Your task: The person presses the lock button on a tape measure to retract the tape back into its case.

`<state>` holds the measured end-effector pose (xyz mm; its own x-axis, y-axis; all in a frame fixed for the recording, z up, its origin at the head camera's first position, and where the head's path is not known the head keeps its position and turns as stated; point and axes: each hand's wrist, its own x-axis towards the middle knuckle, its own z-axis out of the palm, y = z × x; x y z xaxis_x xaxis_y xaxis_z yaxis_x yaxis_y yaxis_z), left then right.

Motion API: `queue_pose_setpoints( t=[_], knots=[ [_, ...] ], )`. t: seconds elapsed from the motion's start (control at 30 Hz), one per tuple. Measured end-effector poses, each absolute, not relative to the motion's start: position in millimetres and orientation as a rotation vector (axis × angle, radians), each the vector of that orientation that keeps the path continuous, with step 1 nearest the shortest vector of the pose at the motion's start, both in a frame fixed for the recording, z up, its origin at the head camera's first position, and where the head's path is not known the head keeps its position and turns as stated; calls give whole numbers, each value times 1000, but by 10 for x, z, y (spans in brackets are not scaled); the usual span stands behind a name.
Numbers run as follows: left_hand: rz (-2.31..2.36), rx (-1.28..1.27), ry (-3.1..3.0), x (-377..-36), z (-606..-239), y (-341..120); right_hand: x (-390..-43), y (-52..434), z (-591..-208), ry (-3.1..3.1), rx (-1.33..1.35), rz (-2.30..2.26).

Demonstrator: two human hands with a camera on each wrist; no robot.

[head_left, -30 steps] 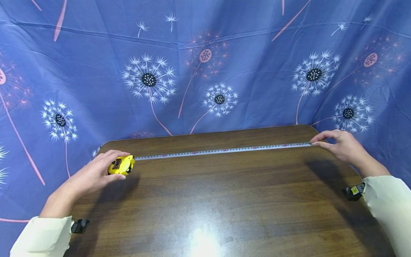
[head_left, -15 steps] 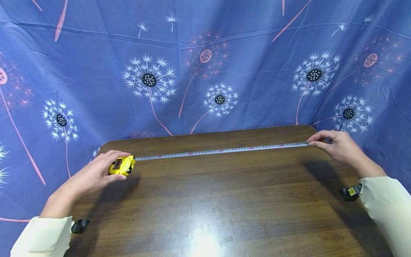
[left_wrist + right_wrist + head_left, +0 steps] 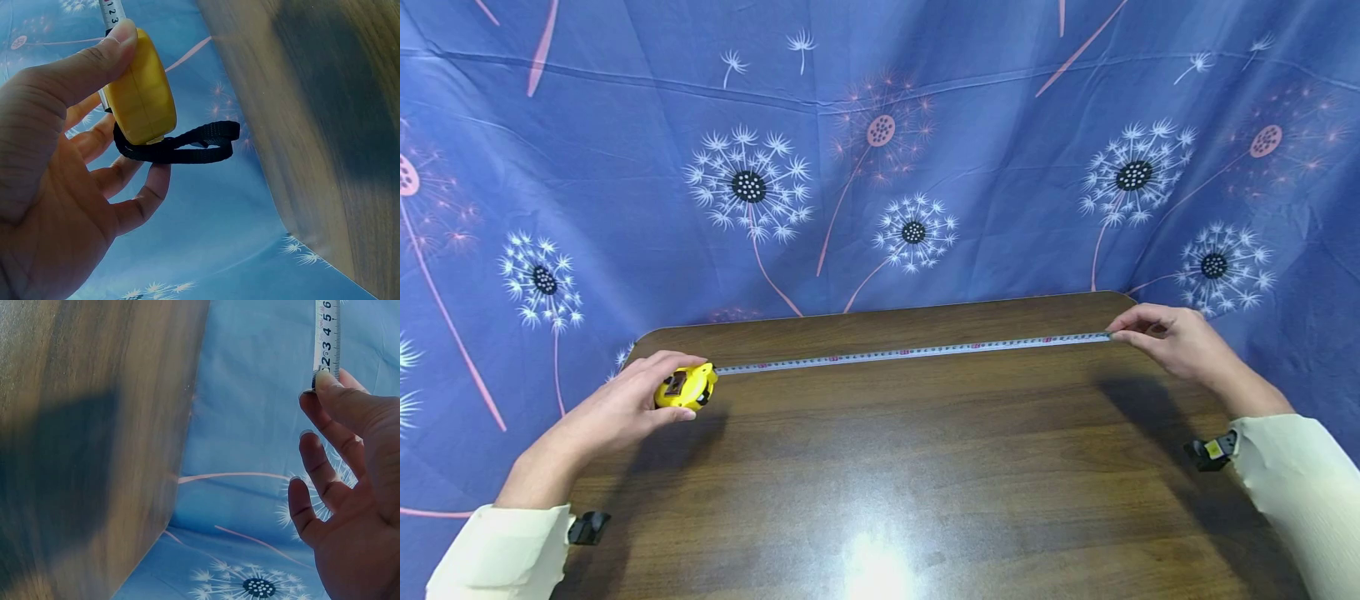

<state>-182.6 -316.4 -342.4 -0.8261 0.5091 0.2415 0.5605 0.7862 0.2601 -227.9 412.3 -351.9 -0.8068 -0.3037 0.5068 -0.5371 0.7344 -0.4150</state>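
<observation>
A yellow tape measure (image 3: pixel 688 386) is gripped between the thumb and fingers of my left hand (image 3: pixel 625 400) at the left of the table. Its white blade (image 3: pixel 865 357) stretches across to the right, above the tabletop, with numbers and red marks along it. My right hand (image 3: pixel 1180 342) pinches the blade's end between thumb and forefinger. In the left wrist view the yellow case (image 3: pixel 145 94) shows from its edge, and a black strap (image 3: pixel 212 134) hangs from it. The right wrist view shows low numbers on the blade (image 3: pixel 327 337) beside the thumb; the other fingers are loosely curled.
A brown wooden table (image 3: pixel 910 467) with rounded far corners lies below both hands. Behind and beside it hangs a blue cloth (image 3: pixel 1000 167) printed with dandelions. Black wrist cameras sit at both cream sleeves (image 3: pixel 1292 483).
My right hand has moved a little to the left with the blade's end. The blade between the hands is shorter now. My left hand and the case have stayed almost still.
</observation>
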Motion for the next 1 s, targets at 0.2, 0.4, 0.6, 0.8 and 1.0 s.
queue_pose_setpoints(
  t=[0.2, 0.4, 0.6, 0.8, 1.0],
  knots=[
    [-485, -854, -2821, -1832, -3425, -3156, -2294, 4099, -3532, -2502, 699, 786],
    [-476, -858, -2825, -1846, -3435, -3147, -2293, 4044, -3530, -2484, 723, 809],
    [-485, -868, -2825, -1865, -3436, -3130, -2293, 3974, -3529, -2469, 764, 824],
    [-485, -871, -2818, -1860, -3425, -3110, -2283, 3933, -3518, -2468, 764, 824],
    [-498, -866, -2837, -1865, -3425, -3105, -2289, 3919, -3530, -2462, 758, 816]
  ],
)
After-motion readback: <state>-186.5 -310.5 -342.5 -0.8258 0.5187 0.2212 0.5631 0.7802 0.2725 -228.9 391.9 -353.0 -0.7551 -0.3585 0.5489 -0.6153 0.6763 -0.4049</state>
